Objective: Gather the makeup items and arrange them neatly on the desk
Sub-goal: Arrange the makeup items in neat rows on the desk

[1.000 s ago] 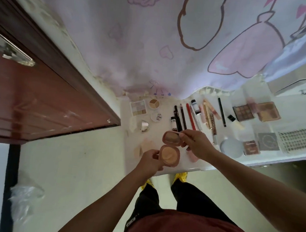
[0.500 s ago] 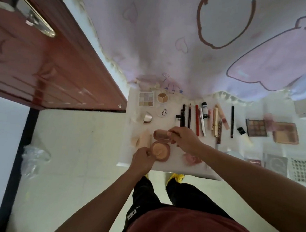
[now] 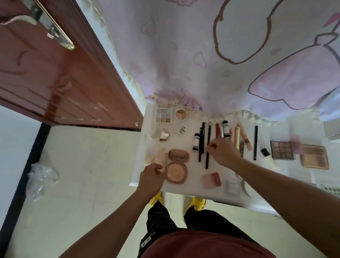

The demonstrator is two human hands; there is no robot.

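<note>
An open peach compact (image 3: 176, 167) lies flat on the white desk (image 3: 189, 187), its mirror lid toward the wall. My left hand (image 3: 151, 179) rests at the compact's left edge with its fingers loosely curled and holds nothing. My right hand (image 3: 222, 152) hovers over the row of pencils, its curled fingertips right at a long black pencil (image 3: 207, 161); a pinch is not clear. More pencils and tubes (image 3: 237, 136) lie side by side behind it. Two small palettes (image 3: 163, 115) sit at the back left, and pale sponges (image 3: 159, 158) lie left of the compact.
A pink case (image 3: 212, 180) and a clear box (image 3: 232, 187) lie near the desk's front edge. Brown eyeshadow palettes (image 3: 282, 149) lie at the right. A pink curtain (image 3: 210, 61) hangs behind the desk. A red-brown door (image 3: 38, 69) stands to the left.
The compact, held in both hands above the desk before, now lies on it. My right hand has let go of the lid and moved right to the pencils. My left hand has let go of its base.
</note>
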